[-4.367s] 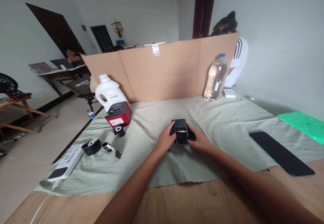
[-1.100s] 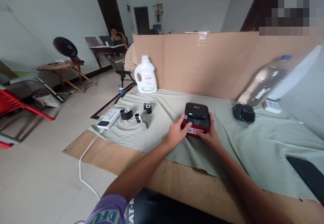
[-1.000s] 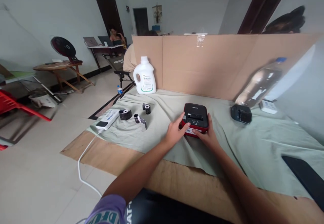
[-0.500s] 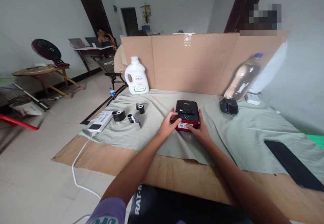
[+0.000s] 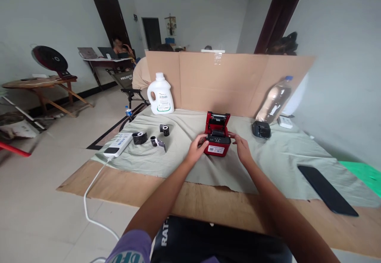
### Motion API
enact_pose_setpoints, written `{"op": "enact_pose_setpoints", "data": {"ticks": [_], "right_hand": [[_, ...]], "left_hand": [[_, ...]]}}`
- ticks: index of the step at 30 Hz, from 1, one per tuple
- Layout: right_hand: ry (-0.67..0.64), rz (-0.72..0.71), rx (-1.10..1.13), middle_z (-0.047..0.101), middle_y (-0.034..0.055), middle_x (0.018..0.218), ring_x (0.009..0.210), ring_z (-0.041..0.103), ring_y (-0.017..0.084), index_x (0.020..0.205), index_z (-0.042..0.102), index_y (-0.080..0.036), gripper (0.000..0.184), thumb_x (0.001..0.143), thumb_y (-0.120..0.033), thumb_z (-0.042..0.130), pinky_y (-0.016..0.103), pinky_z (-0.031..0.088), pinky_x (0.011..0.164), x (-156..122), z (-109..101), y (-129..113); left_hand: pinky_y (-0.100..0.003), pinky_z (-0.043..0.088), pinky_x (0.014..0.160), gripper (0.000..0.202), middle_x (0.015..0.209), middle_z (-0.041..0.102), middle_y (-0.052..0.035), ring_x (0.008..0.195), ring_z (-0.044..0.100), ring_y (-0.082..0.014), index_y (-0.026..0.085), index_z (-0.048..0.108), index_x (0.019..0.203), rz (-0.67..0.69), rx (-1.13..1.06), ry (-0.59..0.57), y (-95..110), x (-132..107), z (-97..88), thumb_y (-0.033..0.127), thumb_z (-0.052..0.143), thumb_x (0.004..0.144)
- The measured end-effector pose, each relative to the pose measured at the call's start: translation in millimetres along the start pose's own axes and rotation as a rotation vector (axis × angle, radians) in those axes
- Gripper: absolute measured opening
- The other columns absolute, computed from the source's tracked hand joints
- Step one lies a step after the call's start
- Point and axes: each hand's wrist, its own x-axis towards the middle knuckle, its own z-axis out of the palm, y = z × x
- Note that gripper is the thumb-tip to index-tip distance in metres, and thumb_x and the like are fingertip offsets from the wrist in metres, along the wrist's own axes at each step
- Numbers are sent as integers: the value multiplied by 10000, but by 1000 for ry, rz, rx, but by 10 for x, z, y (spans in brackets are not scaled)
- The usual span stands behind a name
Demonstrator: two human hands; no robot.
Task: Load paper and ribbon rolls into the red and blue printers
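A small red and black label printer (image 5: pixel 216 148) stands on the cloth in front of me. Its lid (image 5: pixel 218 121) is raised, and a dark roll (image 5: pixel 218 133) shows inside. My left hand (image 5: pixel 197 148) grips the printer's left side, thumb at the front corner and fingers along the edge. At the right side is my right hand (image 5: pixel 241 147), its fingers stretched toward the upper right edge; whether they press on it I cannot tell. Left of the printer lie several black rolls, among them a large roll (image 5: pixel 139 138), a small roll (image 5: pixel 165 130) and a partly unwound roll (image 5: pixel 157 142).
A white power strip (image 5: pixel 118 144) with a cable lies at the left. Behind stand a white jug (image 5: pixel 161 94), a cardboard screen (image 5: pixel 220 82) and a leaning plastic bottle (image 5: pixel 274 101). A black object (image 5: pixel 261 129) and a dark phone-like slab (image 5: pixel 327 189) lie to the right.
The printer's lid has swung from closed to open, showing the inside. My right hand has drawn from the front to the right side; my left hand stays at the left.
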Motion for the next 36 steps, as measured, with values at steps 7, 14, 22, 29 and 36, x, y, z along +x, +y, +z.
{"op": "enact_pose_setpoints", "data": {"ticks": [7, 14, 22, 29, 36], "right_hand": [[-272, -36, -232, 766, 85, 984, 909, 675, 228, 1132, 707, -171, 364, 907, -365, 497, 436, 512, 915, 652, 1, -304], [-483, 295, -189, 673, 43, 597, 448, 529, 131, 916, 730, -143, 216, 771, -300, 699, 260, 439, 442, 1027, 235, -535], [-912, 120, -788, 723, 43, 675, 609, 654, 184, 937, 781, -178, 285, 709, -110, 626, 271, 515, 603, 1313, 348, -552], [-1026, -43, -981, 757, 105, 1015, 932, 677, 245, 990, 768, -159, 265, 823, -143, 563, 263, 480, 780, 1259, 502, -555], [-1024, 26, -1058, 760, 113, 1016, 888, 697, 247, 1067, 754, -146, 324, 823, -115, 544, 267, 489, 710, 1304, 583, -528]], "left_hand": [[-358, 489, 1046, 384, 1345, 616, -100, 1224, 599, -236, 207, 603, 1225, 12, 35, -23, 4, -10, -41, 430, 587, 913], [-354, 516, 1014, 382, 1324, 637, -72, 1171, 626, -226, 241, 619, 1255, -10, 95, -19, 18, -16, -70, 400, 601, 908], [-379, 494, 1066, 420, 1433, 560, -73, 1278, 567, -245, 255, 603, 1304, 55, 170, -49, 18, -12, -113, 421, 587, 918], [-424, 433, 1139, 422, 1444, 552, -70, 1317, 540, -256, 267, 607, 1306, 89, 214, -46, -14, 7, -101, 438, 579, 921], [-421, 419, 1152, 428, 1469, 528, -63, 1341, 518, -248, 269, 600, 1315, 100, 225, -53, -5, 7, -113, 445, 574, 926]]}}
